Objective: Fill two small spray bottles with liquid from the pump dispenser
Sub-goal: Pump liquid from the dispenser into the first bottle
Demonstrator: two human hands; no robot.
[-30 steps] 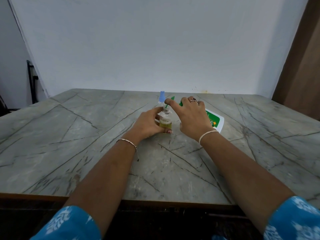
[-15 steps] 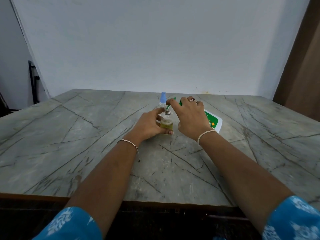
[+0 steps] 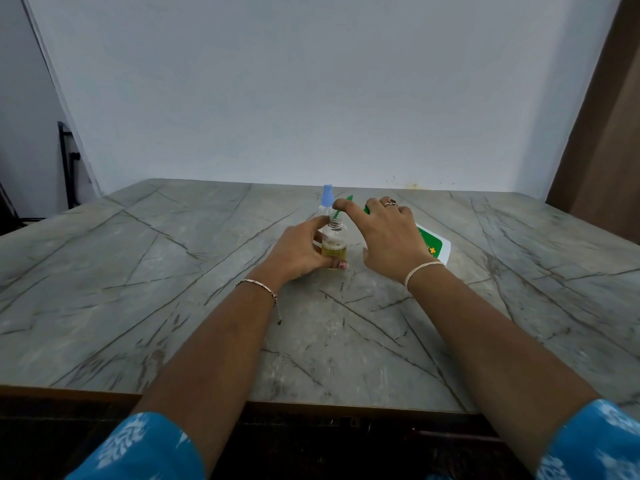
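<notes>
Head view: left hand (image 3: 298,251) clasps spray bottle (image 3: 334,242) steady under nozzle (image 3: 336,213); right hand (image 3: 388,237) covers tilted pump dispenser (image 3: 434,245), clasp unclear.

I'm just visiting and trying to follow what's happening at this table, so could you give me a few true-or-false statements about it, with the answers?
1. The left hand grips a small bottle with no cap on. True.
2. That bottle is full to the neck. False: yellowish liquid fills only its lower part.
3. The right hand is on the pump dispenser, and the green spout points at the bottle's mouth. True.
4. The blue-capped bottle lies on its side near the front table edge. False: it stands upright just behind the open bottle.
</notes>
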